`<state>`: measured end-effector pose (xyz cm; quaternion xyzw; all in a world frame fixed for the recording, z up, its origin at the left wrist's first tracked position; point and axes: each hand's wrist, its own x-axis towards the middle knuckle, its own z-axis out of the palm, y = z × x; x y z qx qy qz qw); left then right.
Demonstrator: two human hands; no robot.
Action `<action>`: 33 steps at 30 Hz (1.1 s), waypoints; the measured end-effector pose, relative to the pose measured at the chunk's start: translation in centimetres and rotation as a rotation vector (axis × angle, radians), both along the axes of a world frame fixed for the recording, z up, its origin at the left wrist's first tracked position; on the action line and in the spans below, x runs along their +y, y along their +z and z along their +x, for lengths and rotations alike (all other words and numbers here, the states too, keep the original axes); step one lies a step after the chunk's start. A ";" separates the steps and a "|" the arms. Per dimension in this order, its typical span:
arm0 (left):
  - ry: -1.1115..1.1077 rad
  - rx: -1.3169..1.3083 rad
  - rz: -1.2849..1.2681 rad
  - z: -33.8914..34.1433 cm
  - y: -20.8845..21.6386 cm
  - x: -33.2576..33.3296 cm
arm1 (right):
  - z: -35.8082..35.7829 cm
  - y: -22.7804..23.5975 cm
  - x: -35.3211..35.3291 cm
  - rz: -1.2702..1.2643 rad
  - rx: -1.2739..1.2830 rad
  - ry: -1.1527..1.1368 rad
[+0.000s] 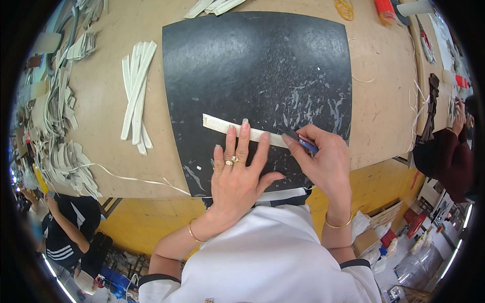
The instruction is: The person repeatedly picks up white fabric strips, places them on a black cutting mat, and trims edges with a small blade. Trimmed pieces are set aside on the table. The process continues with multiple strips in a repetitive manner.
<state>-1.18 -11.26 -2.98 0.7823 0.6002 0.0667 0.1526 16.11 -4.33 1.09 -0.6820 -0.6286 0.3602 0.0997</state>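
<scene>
A cream-white flat strip (217, 122) lies slantwise on a black mat (222, 60), near the mat's front edge. My left hand (237, 171) rests flat with fingers spread, its fingertips pressing the strip down. At the strip's right end, my right hand (326, 159) is closed round a small knife-like tool (306, 143) with a dark tip and a blue and red handle. The tip touches or nearly touches the strip; my fingers hide part of it, so its exact kind is unclear.
Left of the mat lies a small pile of similar strips (136, 96). Many cut pieces (70, 164) heap along the table's left side. A yellow rubber band coil (344, 9) and an orange-red object (385, 11) sit at the far right. Other people work at both sides.
</scene>
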 end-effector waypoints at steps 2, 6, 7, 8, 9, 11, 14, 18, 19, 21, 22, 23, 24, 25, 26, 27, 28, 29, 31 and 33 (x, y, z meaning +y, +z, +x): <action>0.009 0.047 0.012 0.9 0.1 0.0 | 0.0 -0.1 -0.1 0.021 -0.007 0.006; 0.039 0.088 -0.088 1.7 0.8 0.2 | -0.5 -0.2 -0.5 0.074 -0.022 -0.008; 0.038 0.094 -0.138 1.3 1.1 0.2 | -0.7 -0.2 -0.5 0.074 -0.043 -0.020; 0.035 0.104 -0.136 0.8 1.3 0.2 | -1.1 -0.2 -0.6 0.093 -0.027 -0.014; 0.097 0.063 -0.149 0.2 1.4 0.3 | -1.8 -0.4 -0.4 0.125 -0.028 0.003; 0.181 -0.029 -0.172 -1.0 1.4 0.6 | -3.2 -0.7 0.1 0.122 -0.054 0.054; 0.092 -0.066 -0.064 -2.8 0.9 1.1 | -4.9 -1.1 1.3 0.178 0.015 0.108; 0.068 -0.130 -0.044 -2.6 0.1 1.2 | -4.7 -0.7 2.3 0.129 -0.032 0.170; 0.073 -0.130 -0.030 -2.6 0.0 1.1 | -4.3 -0.6 2.4 0.152 -0.024 0.177; 0.067 -0.131 -0.030 -2.5 -0.1 1.1 | -3.4 -0.3 2.8 0.136 -0.005 0.210; 0.064 -0.127 -0.031 -2.4 -0.1 1.0 | -3.0 -0.1 3.0 0.129 0.006 0.228; 0.063 -0.122 -0.026 -2.4 -0.1 1.0 | -2.6 0.1 3.2 0.074 0.047 0.213; 0.064 -0.140 -0.039 -2.4 0.0 1.1 | -2.2 0.3 3.4 0.078 0.068 0.210; 0.068 -0.157 -0.049 -2.4 0.0 1.1 | -1.9 0.5 3.5 0.053 0.073 0.201; 0.067 -0.173 -0.061 -2.3 0.0 1.1 | -1.7 0.7 3.5 0.014 0.066 0.176; 0.067 -0.154 -0.057 -2.3 0.0 1.1 | -1.6 1.0 3.4 0.041 0.090 0.206; 0.064 -0.133 -0.054 -2.3 0.0 1.1 | -1.7 1.1 3.1 0.075 0.122 0.215; 0.062 -0.110 -0.049 -2.3 0.1 1.2 | -1.8 1.1 2.8 0.109 0.154 0.223; 0.061 -0.102 -0.074 -2.2 0.1 1.1 | -1.9 0.9 2.6 0.189 0.188 0.263; 0.061 -0.104 -0.086 -2.2 0.1 1.1 | -1.6 0.5 2.8 0.174 0.112 0.216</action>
